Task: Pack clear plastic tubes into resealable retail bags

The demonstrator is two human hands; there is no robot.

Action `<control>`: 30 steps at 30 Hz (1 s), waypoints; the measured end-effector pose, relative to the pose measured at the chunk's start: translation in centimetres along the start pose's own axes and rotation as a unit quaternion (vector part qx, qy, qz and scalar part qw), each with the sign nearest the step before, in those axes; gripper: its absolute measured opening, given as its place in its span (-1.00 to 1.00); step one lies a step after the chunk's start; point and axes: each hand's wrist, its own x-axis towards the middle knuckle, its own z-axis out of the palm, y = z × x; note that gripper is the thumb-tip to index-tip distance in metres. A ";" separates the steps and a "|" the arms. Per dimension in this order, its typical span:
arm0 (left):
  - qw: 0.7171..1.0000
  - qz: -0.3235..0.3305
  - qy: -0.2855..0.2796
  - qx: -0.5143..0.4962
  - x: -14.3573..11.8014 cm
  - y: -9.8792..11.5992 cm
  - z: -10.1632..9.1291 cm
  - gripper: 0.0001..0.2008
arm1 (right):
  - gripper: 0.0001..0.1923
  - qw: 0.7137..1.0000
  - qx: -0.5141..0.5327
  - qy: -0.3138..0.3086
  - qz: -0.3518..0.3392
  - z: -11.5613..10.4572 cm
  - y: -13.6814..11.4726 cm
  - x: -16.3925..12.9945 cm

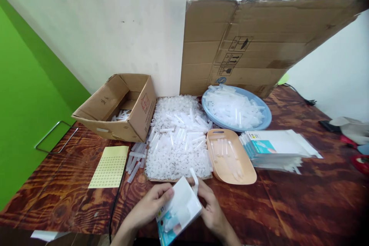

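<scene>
A small plastic packet (184,209) with a white and teal printed face is tilted in front of me, low in the view. My left hand (154,201) grips its left edge, thumb on the front face and fingers behind. On the other side, my right hand (211,209) is closed at the packet's right edge, its fingertips partly hidden. A narrow white strip (195,180) stands up from the packet's upper corner, beside the right fingers. Just beyond both hands is a shallow tray heaped with small translucent plastic pieces and tubes (178,138).
An open cardboard box (138,119) and a yellow sticker sheet (108,167) are left. Loose tubes (136,159) lie nearby. Right are a blue basin (266,117) of tubes, a peach tray (249,171) and stacked packets (268,146). Large cardboard (259,38) stands behind.
</scene>
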 end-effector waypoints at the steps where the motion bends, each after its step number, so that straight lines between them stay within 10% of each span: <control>1: 1.000 0.002 0.005 0.002 0.2 0.2 -0.1 -0.48 | -0.75 1.000 0.013 0.001 0.004 0.1 0.2 0.1; 6: 0.999 -0.002 0.020 0.028 0.7 1.0 -0.9 -0.50 | -0.63 0.985 0.081 0.131 0.077 -0.7 1.5 0.8; 24: 0.999 -0.004 0.030 0.031 1.7 1.5 -1.5 -0.51 | -0.63 0.989 -0.042 -0.116 0.085 -1.6 1.2 1.5; 30: 0.963 0.082 0.178 0.183 1.1 2.5 -0.8 -0.58 | -0.71 0.973 0.076 0.198 0.095 -1.5 1.8 1.7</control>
